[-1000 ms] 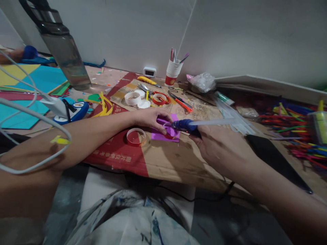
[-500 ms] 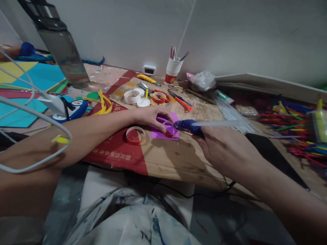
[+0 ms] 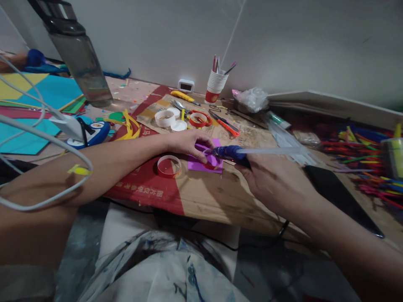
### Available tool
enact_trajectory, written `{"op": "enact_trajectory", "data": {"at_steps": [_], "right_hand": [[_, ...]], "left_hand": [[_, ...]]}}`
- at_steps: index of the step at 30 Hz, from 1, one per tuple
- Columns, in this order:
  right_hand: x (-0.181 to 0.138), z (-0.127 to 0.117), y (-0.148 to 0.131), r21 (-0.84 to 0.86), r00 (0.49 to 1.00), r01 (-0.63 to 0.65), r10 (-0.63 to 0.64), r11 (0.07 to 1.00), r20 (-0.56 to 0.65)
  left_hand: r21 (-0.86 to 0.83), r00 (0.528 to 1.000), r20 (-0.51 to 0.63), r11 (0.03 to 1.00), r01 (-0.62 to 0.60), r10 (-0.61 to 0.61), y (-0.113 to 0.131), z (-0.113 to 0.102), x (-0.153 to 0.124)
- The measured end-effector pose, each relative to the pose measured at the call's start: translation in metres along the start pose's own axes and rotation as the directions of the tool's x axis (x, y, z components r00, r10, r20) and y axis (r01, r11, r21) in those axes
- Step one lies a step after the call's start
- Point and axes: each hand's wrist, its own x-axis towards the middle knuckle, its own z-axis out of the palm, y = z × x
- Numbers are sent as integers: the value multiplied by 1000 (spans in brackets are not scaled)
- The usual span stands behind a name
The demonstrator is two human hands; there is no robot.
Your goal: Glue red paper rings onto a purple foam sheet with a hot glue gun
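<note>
My right hand (image 3: 277, 184) is closed around a blue glue gun (image 3: 231, 153) with a clear glue stick (image 3: 270, 150) poking out of its back. The gun's tip points left at a small red paper ring (image 3: 210, 161) standing on a purple paper square (image 3: 198, 164). My left hand (image 3: 189, 144) reaches across the cardboard and pinches that ring on its left side. Another red paper ring (image 3: 169, 165) lies loose on the cardboard (image 3: 204, 197), just left of the purple square.
Behind lie white tape rolls (image 3: 164, 118), a red ring (image 3: 198, 120), an orange cutter (image 3: 227, 126), scissors and a paper cup of pens (image 3: 215, 86). Coloured sticks (image 3: 362, 147) pile at the right. A water bottle (image 3: 78, 63), coloured sheets and white cables (image 3: 37, 134) stand at the left.
The glue gun's tip has crept slightly left along the red ring. My left hand stays on the ring. The view has shifted a little.
</note>
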Motion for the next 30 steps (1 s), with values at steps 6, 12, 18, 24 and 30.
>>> {"op": "enact_trajectory", "data": {"at_steps": [6,12,18,24,30], "right_hand": [[-4,-6,1,-4,999,-11,11,1000,38],[-2,-10,-4,18,998,-37,36,999,49],[1,-4,-4,21,999,-34,33,999,33],[-1,-6,0,18,999,-24,23,1000,35],[-6,-8,2,55,1000,-7,7,998,-3]], "left_hand": [[0,1000,15,1000,-4,4,2,-1,0],[0,1000,13,1000,-2,2,3,-1,1],[-13,1000,5,1000,12,-12,1,0,0],[-21,1000,-3,1000,-4,4,0,0,0],[-12,1000,0,1000,-17,17,1,0,0]]}}
